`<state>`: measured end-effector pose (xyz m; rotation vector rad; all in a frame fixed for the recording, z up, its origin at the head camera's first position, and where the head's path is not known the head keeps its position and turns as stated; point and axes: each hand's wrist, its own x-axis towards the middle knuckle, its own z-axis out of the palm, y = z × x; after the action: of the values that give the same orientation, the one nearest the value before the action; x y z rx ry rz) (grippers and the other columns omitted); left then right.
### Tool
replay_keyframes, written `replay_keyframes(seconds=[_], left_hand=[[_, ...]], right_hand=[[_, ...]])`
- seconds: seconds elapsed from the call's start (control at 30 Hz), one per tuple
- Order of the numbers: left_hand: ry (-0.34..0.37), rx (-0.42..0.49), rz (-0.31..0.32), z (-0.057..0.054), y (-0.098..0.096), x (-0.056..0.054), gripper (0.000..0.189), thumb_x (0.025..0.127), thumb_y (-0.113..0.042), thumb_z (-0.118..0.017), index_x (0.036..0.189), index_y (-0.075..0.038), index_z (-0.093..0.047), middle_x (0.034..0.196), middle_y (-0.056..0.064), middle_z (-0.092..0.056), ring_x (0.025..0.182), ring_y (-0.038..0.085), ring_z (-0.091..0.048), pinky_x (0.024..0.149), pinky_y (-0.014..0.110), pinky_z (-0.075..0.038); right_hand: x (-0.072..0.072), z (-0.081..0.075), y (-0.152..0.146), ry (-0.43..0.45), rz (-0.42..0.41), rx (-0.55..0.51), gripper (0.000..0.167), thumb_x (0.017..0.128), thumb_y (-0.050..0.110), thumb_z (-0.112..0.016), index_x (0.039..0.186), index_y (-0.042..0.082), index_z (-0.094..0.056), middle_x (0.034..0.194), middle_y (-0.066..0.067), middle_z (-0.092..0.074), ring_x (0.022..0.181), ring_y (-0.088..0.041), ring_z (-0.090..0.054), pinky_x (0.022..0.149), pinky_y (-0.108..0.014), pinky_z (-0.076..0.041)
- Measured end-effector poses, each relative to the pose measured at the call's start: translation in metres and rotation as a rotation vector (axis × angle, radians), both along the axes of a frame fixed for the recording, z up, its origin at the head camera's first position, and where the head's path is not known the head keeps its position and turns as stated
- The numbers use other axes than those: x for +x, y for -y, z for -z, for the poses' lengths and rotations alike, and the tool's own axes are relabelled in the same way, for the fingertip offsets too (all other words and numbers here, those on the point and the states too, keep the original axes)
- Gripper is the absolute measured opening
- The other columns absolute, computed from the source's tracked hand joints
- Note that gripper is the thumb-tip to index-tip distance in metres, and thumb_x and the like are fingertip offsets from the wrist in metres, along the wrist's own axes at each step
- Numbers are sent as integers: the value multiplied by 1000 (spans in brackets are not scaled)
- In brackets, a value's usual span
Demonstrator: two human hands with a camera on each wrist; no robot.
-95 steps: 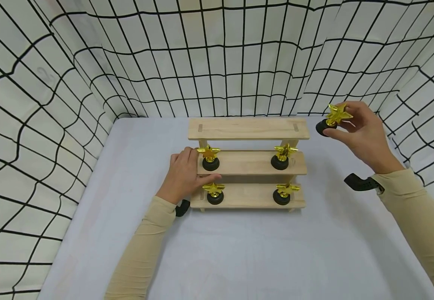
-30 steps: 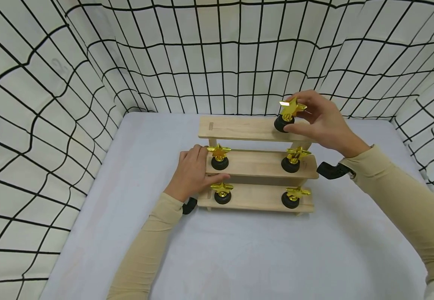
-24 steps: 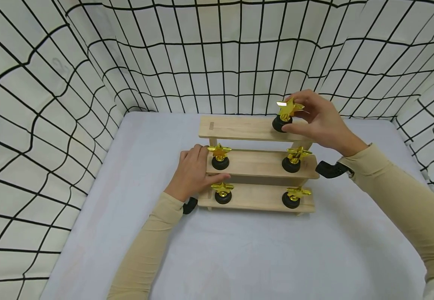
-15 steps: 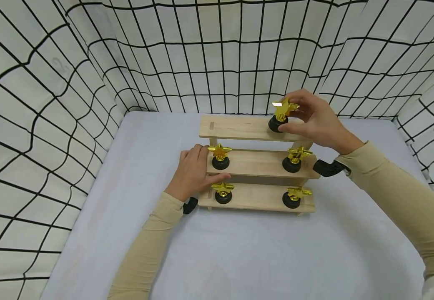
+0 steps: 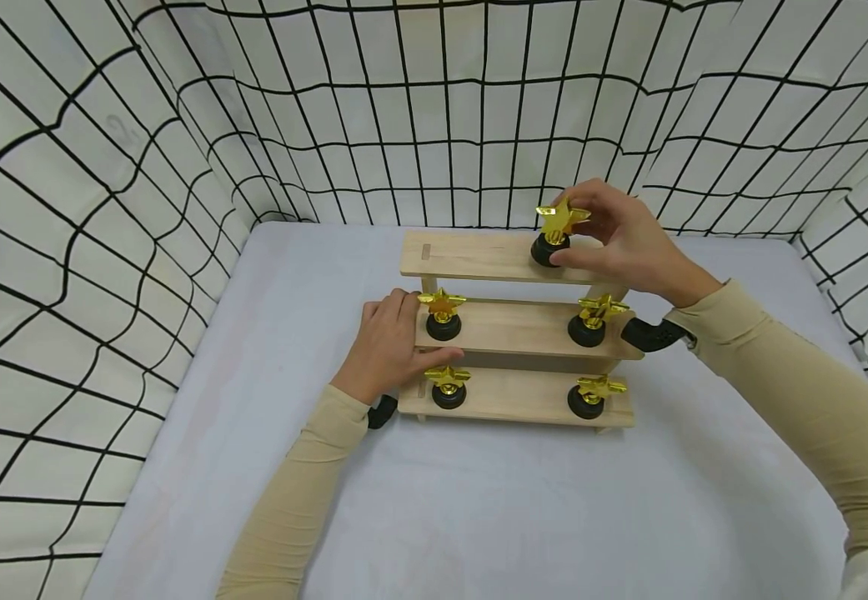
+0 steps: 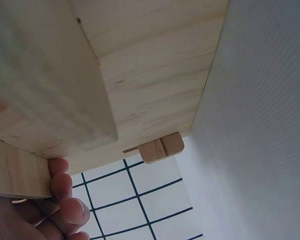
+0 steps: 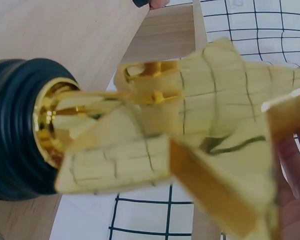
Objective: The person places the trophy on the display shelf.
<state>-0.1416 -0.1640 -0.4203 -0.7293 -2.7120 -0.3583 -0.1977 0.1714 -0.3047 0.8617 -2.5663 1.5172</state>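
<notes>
In the head view a three-tier wooden shelf [image 5: 471,254] stands on the table. My right hand [image 5: 624,242] pinches a gold star trophy [image 5: 561,218] at the right part of the top tier. Its black base [image 7: 25,130] is low at the board; whether it touches I cannot tell. My left hand [image 5: 384,346] grips the left end of the middle tier, and its fingertips [image 6: 72,210] curl past the board in the left wrist view. Star trophies stand upright at both ends of the middle and bottom tiers, the nearest to my left thumb being one trophy [image 5: 443,315] and another [image 5: 449,385].
At the right end are a middle-tier trophy [image 5: 591,320] and a bottom-tier trophy [image 5: 587,396]. White walls with a black grid [image 5: 456,108] enclose the back and sides. White cloth [image 5: 516,500] covers the table around the shelf.
My right hand has brought the trophy from the air at the far right to the top tier. Over the last second both shifted slightly left. My left hand keeps its hold on the shelf.
</notes>
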Motion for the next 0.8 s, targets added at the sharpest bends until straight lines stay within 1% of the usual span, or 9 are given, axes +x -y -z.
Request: replay_keyframes(seconds=[0.17,0.3,0.37,0.43,0.5,0.57,0.67,0.8], left_hand=[[-12,4,0,-1,0,0,89,74,-72,-80,120,2,-57,98,10,-56,85,25,-54,83,42,-38],[-1,2,-4,0,1,0,91,76,-73,-77,122,2,-56,97,10,-55,84,25,-53,82,42,-38],[7,0,-5,1,1,0,92,78,-77,-73,122,2,-56,97,10,-55,84,24,-53,82,42,-38],[8,4,-3,1,1,0,96,79,-84,-64,122,2,-56,97,9,-55,84,24,-53,83,42,-38],[6,10,0,2,2,0,100,80,-89,-54,122,1,-56,97,9,-55,84,24,-53,83,42,-39],[2,10,3,2,1,-1,102,81,-92,-48,122,1,-56,98,9,-55,85,25,-53,83,43,-39],[-4,6,4,2,1,-1,102,81,-92,-47,122,1,-56,98,9,-55,85,25,-53,83,43,-39],[-6,2,4,2,1,-1,102,81,-92,-47,121,1,-57,97,9,-54,84,24,-52,82,42,-38]], right_hand=[[0,0,4,1,-20,-8,56,79,-10,-82,129,1,-57,127,9,-57,114,-6,-65,103,-14,-51],[-1,-1,7,10,-28,0,57,80,-10,-82,130,1,-57,128,2,-58,114,-5,-65,104,-16,-51],[-2,-2,9,14,-28,12,57,80,-9,-82,130,2,-58,129,-2,-58,114,-5,-65,104,-16,-51],[-2,-2,10,21,-24,20,56,80,-9,-82,130,2,-58,129,-5,-58,114,-4,-65,104,-16,-51],[-3,-2,11,28,-18,33,55,81,-7,-82,129,3,-59,130,-5,-58,114,-4,-65,104,-16,-51],[-3,-2,12,33,-11,47,55,81,-6,-83,130,4,-59,130,-3,-58,115,-3,-64,105,-16,-51],[-3,-2,14,32,1,78,56,82,-4,-83,131,6,-58,131,-2,-57,115,-2,-64,105,-16,-51],[-4,-1,17,37,11,114,57,82,-2,-84,132,7,-59,133,-3,-57,118,-9,-65,106,-19,-51]])
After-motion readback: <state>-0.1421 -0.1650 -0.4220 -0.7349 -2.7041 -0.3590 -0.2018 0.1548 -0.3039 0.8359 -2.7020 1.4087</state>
